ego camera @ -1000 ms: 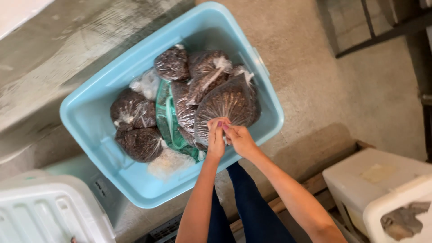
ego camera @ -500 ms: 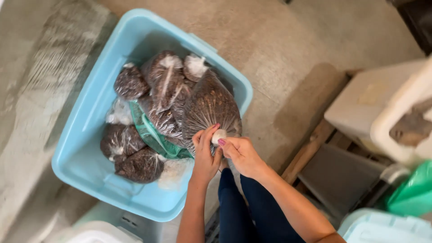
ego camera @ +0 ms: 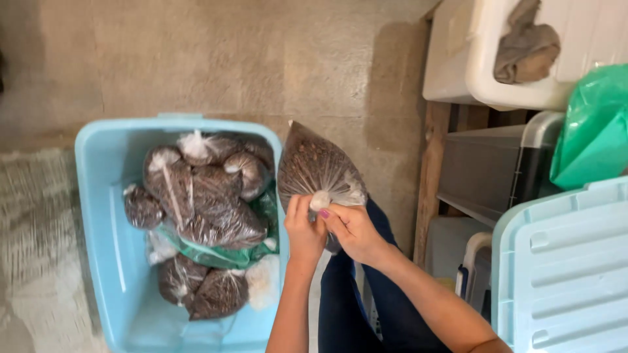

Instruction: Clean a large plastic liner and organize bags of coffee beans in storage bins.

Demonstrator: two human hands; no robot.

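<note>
Clear plastic bag (ego camera: pixel 314 167) of dark brown granules: held upright above the concrete floor (ego camera: pixel 261 65), just right of the tub, its twisted white neck pointing down into the hands. Left hand (ego camera: pixel 304 229): fingers closed on the neck. Right hand (ego camera: pixel 353 230): fingers pinched on the same neck, touching the left hand.

Light blue plastic tub (ego camera: pixel 104 216): on the floor at left, rectangular. It holds a heap of similar tied bags (ego camera: pixel 203 202) of dark fill, with a green bag (ego camera: pixel 216 255) among them.

White bin (ego camera: pixel 484 59): far right, grey-brown cloth (ego camera: pixel 526 49) draped on it. Green plastic bag (ego camera: pixel 592 131): right edge. Light blue ribbed lid (ego camera: pixel 562 274): near right.
</note>
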